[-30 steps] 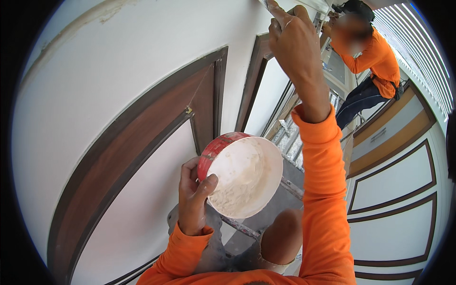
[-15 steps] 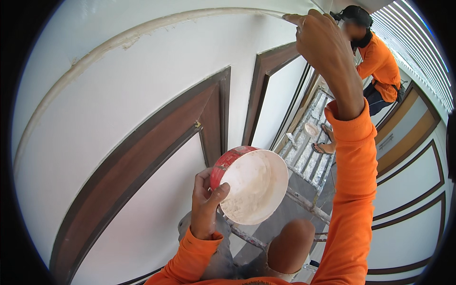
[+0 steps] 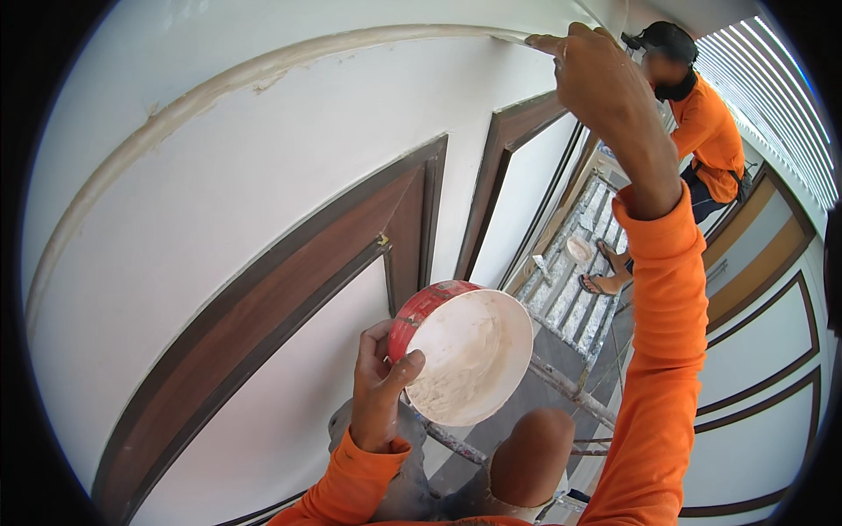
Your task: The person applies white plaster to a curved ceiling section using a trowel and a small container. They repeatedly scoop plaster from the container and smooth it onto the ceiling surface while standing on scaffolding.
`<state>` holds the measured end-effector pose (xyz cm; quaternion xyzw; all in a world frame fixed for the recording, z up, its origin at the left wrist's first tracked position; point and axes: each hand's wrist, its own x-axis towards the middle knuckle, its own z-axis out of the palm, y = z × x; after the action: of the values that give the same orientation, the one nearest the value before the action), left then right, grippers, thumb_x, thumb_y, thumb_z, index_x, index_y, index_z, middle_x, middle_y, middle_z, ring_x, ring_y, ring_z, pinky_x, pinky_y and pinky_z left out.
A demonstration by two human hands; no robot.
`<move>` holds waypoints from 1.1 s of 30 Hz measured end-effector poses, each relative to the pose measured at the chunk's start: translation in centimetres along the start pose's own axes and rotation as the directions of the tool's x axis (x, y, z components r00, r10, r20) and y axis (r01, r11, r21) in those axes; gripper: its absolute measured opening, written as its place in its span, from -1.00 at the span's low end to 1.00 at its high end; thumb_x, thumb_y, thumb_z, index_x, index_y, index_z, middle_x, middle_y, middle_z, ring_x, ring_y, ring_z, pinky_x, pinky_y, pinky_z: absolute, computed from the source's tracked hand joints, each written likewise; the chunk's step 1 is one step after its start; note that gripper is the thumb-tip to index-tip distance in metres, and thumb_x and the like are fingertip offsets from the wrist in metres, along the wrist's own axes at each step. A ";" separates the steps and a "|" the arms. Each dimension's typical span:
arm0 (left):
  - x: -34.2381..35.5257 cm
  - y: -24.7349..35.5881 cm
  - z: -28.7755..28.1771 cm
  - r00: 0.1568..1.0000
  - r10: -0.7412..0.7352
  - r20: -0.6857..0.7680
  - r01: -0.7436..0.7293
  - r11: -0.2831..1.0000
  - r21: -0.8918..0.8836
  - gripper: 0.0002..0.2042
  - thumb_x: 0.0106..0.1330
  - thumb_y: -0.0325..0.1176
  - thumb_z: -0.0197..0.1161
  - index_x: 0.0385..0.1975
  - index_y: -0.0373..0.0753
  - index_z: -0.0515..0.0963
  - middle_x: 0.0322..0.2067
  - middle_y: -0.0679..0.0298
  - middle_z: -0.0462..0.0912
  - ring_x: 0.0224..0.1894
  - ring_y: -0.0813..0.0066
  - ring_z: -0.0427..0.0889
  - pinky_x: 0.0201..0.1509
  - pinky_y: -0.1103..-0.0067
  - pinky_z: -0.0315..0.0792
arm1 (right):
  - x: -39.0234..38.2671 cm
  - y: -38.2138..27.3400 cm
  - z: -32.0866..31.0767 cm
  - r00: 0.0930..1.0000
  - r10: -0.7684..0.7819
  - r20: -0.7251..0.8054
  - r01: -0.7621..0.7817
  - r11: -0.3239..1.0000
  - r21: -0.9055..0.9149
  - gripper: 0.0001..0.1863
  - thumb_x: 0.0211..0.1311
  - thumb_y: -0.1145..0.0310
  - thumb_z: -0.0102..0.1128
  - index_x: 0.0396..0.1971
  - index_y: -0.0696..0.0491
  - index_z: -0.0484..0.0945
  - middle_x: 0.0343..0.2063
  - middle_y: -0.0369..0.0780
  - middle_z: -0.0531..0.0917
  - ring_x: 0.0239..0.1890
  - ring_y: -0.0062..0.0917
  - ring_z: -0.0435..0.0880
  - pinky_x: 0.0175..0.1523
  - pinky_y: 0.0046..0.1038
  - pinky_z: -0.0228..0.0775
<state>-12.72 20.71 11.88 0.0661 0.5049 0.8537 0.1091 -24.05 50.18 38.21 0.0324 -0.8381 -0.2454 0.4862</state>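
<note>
Right hand (image 3: 605, 88): toward 1 o'clock, raised high; wrist bent, back of hand to camera, index finger stretched toward 9 o'clock, others curled under.
Right grip: clenched on a thin blade (image 3: 510, 38); only a sliver shows past the index fingertip, handle hidden by the hand.
Right sleeve (image 3: 662, 324): orange, bunched folds, forearm climbing from the 5 o'clock edge; upper arm cut off there.
Blade spot: at the long pale strip (image 3: 289, 60) arching along the wall from 9 o'clock toward 1; exact contact hard to make out.
Left hand (image 3: 381, 386): between 6 and 7 o'clock, low, forearm short in view, wrist upright, thumb over the rim.
Left grip: grasping the bowl's near-left side; fingers wrap the outside, tips partly hidden.
Bowl (image 3: 474, 355): 5 o'clock of centre, above the knees, red outside, white inside, tilted mouth toward camera; pale paste (image 3: 447, 386) smeared inside. Far underside hidden.
Co-worker (image 3: 710, 131): 2 o'clock, orange top, dark cap; hands not visible, right hand and wrist partly in the way.
Slatted platform (image 3: 570, 302): 3 o'clock, splattered; partly covered by right sleeve.
On platform: small pale container (image 3: 578, 249), contents unclear; small pale item (image 3: 541, 268), kind can't tell.
</note>
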 end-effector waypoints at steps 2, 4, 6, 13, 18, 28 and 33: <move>0.2 -0.1 -0.2 1.000 -0.004 0.005 0.004 1.000 -0.013 -0.36 0.30 -0.22 0.45 0.27 -0.38 0.33 0.06 0.12 0.59 0.07 0.47 0.58 0.20 0.52 0.47 | 0.4 0.1 -1.2 0.994 0.046 0.098 -0.050 0.998 0.044 -0.61 0.24 0.56 0.14 0.00 -0.01 0.78 -0.21 -0.10 0.75 -0.10 -0.25 0.74 -0.06 -0.19 0.70; 0.1 0.0 -0.2 1.000 -0.007 0.003 0.007 1.000 -0.009 -0.36 0.30 -0.22 0.45 0.27 -0.38 0.33 0.06 0.12 0.59 0.07 0.48 0.58 0.19 0.52 0.47 | 1.5 0.1 -3.3 0.948 0.149 0.280 -0.174 0.983 0.065 -0.53 0.29 0.61 0.10 0.11 -0.09 0.76 -0.25 -0.07 0.72 -0.20 -0.30 0.74 -0.11 -0.19 0.68; 0.2 0.0 -0.3 1.000 -0.004 0.002 0.004 1.000 -0.001 -0.36 0.30 -0.22 0.45 0.27 -0.38 0.33 0.06 0.12 0.59 0.06 0.48 0.59 0.19 0.53 0.47 | 1.6 0.3 -3.4 0.947 0.146 0.288 -0.169 0.984 0.058 -0.50 0.32 0.62 0.10 0.16 -0.13 0.74 -0.26 -0.05 0.71 -0.24 -0.30 0.74 -0.13 -0.20 0.67; 0.2 0.1 -0.2 1.000 -0.005 0.023 0.005 1.000 -0.011 -0.35 0.30 -0.21 0.47 0.27 -0.39 0.32 0.07 0.12 0.58 0.08 0.46 0.59 0.21 0.51 0.48 | -0.1 -0.1 -1.2 0.999 0.017 -0.029 -0.017 1.000 -0.002 -0.61 0.19 0.55 0.14 -0.03 0.03 0.79 -0.22 -0.09 0.75 -0.04 -0.18 0.72 -0.03 -0.15 0.68; 0.1 0.3 -0.2 1.000 -0.010 0.019 0.010 1.000 -0.009 -0.32 0.29 -0.20 0.48 0.29 -0.39 0.31 0.09 0.10 0.57 0.10 0.44 0.59 0.22 0.50 0.48 | -1.3 -0.9 -0.6 0.996 0.087 -0.026 -0.084 0.992 0.093 -0.65 0.20 0.50 0.18 -0.05 0.04 0.80 -0.24 -0.07 0.72 -0.06 -0.15 0.72 -0.05 -0.13 0.67; 0.2 0.2 -0.6 1.000 -0.005 0.029 0.006 1.000 -0.019 -0.29 0.28 -0.18 0.49 0.30 -0.40 0.28 0.10 0.08 0.56 0.11 0.43 0.59 0.22 0.50 0.48 | -1.8 -3.2 -0.2 0.992 0.109 -0.070 -0.101 0.988 0.117 -0.77 0.26 0.45 0.21 -0.23 0.17 0.80 -0.24 -0.04 0.70 -0.08 -0.14 0.71 -0.03 -0.15 0.66; 0.1 0.3 -0.7 0.999 -0.017 0.027 0.018 0.999 -0.027 -0.29 0.28 -0.18 0.49 0.30 -0.39 0.28 0.10 0.08 0.56 0.11 0.43 0.59 0.22 0.49 0.49 | -2.7 -5.2 0.8 0.971 0.157 -0.179 -0.138 0.984 0.114 -0.71 0.26 0.48 0.19 -0.07 0.10 0.77 -0.23 -0.02 0.67 -0.12 -0.13 0.68 -0.06 -0.14 0.65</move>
<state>-13.04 20.02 11.78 0.0717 0.4924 0.8585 0.1242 -24.27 46.74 33.45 0.0176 -0.8000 -0.1618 0.5775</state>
